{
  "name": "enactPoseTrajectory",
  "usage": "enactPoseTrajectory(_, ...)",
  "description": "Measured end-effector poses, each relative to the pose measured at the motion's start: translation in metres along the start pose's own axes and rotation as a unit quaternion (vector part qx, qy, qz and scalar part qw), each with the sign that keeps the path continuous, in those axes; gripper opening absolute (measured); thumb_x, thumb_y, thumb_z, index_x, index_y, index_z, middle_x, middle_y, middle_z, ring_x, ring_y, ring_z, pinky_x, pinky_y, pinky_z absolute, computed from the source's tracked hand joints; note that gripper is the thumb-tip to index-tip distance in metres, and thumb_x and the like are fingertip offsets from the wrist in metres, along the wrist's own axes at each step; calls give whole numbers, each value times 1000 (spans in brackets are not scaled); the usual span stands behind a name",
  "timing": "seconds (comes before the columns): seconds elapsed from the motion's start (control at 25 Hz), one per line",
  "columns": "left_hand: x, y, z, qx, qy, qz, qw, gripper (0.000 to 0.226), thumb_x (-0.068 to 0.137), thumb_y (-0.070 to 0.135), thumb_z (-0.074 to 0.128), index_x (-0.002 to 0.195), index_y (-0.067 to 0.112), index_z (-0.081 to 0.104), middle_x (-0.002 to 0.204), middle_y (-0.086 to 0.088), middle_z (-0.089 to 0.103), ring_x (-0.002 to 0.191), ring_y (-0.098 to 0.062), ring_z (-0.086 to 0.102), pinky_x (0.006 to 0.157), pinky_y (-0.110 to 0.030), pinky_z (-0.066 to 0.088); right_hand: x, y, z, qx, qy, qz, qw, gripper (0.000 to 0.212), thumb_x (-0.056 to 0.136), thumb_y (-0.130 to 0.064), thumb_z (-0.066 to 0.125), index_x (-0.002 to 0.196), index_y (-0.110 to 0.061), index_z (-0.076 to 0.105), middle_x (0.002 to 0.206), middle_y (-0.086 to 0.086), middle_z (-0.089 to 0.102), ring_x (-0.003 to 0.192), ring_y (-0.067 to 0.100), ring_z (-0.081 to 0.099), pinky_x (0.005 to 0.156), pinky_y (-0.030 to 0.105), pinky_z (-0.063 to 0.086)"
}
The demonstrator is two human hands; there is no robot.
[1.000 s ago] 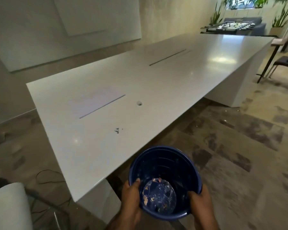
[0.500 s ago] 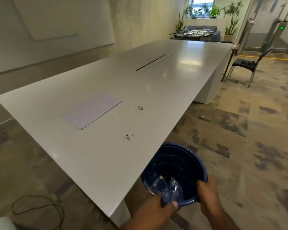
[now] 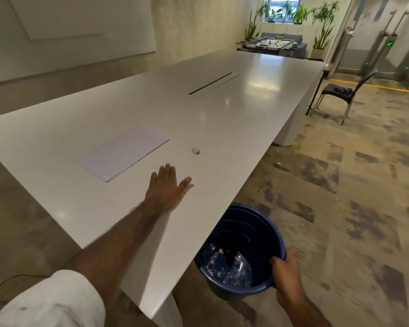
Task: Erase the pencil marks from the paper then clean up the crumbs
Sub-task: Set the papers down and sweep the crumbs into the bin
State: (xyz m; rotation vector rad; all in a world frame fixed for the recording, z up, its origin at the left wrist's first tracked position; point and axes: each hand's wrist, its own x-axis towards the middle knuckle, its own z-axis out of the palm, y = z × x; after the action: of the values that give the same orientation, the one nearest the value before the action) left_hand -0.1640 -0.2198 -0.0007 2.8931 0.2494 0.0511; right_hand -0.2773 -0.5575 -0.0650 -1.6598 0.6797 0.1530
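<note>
Half a second ago both hands were at the bin; now only one is. Taking the long white table (image 3: 222, 128) as landmark: the blue bin (image 3: 265, 234) has shifted so its rim tucks under the table's near long edge, held there by the right hand (image 3: 286, 272), whose fingers are clenched over the rim. The paper (image 3: 123, 153) lies on the tabletop, back from that edge and untouched, with no pencil marks that I can make out. The left hand (image 3: 167, 187) has left the bin and now lies flat on the tabletop between the paper and the edge, fingers released and spread, grasping nothing. It covers the spot where the dark crumbs showed earlier (they are hidden now). The small eraser (image 3: 195, 151) sits on the tabletop just beyond the fingertips. My reading: erasing looks finished, and the palm is set to sweep the crumbs over the edge into the bin.
</note>
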Motion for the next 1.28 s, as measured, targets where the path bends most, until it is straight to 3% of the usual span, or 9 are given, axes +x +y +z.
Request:
enactPoseTrajectory(0.2,-22,52,5,-20,-54,51,997,105,91,81,5,162,4,5,171,-16,2,158,-28,0,128,-47,3,1,6,8,-8,-15,-13,1000,40,81,12,43,107,-9,66,88,18,70,76,36,67,57,40,55)
enactPoseTrajectory(0.32,-60,95,19,-20,-93,127,987,108,85,84,-9,163,9,-4,171,-11,-9,157,-24,-11,128,-46,-2,0,11,17,5,-6,-16,1000,42,81,11,45,109,-14,64,93,14,70,82,33,68,69,50,61)
enactPoseTrajectory(0.48,-90,102,8,-87,-96,232,964,97,90,81,-6,164,19,-4,171,2,-12,155,-10,-17,127,-39,-7,-1,18,23,3,2,9,1000,43,81,6,46,110,-21,63,96,10,70,86,32,69,77,58,60)
enactPoseTrajectory(0.6,-67,43,-11,-58,17,144,988,109,82,84,-18,164,15,1,171,-4,-8,157,-18,-12,128,-41,-4,0,22,24,-6,-6,2,1000,44,79,5,47,112,-20,64,96,11,70,85,32,69,73,57,61)
enactPoseTrajectory(0.68,-46,2,-15,10,8,36,999,125,74,88,-23,163,7,9,171,-17,0,158,-31,-1,127,-50,2,-2,23,22,-2,-12,-12,1000,48,79,6,47,116,-19,64,97,11,72,84,31,71,70,53,62)
enactPoseTrajectory(0.76,-42,2,-7,45,-38,12,998,122,79,90,-14,162,5,14,168,-24,6,155,-38,6,126,-56,9,-5,22,20,11,-10,-22,1000,46,80,8,47,116,-16,64,96,12,72,83,30,71,68,47,63)
enactPoseTrajectory(0.84,-53,39,9,10,-59,38,997,109,88,85,0,162,5,5,170,-20,0,157,-33,0,127,-52,4,-7,18,20,23,-4,-25,999,44,82,9,48,114,-17,63,97,10,71,85,28,70,72,48,63)
enactPoseTrajectory(1.16,-110,113,8,-95,-137,279,946,104,83,85,-10,164,21,0,171,3,-10,155,-8,-17,127,-39,-7,-4,8,19,20,8,-21,1000,45,80,10,47,112,-16,65,97,9,72,85,26,71,73,46,62)
enactPoseTrajectory(1.28,-72,65,-8,-80,23,234,969,92,95,74,-3,162,14,20,169,-15,17,157,-31,13,126,-53,10,-4,8,19,14,5,-26,1000,48,78,9,49,117,-16,65,98,8,73,84,24,72,69,44,63)
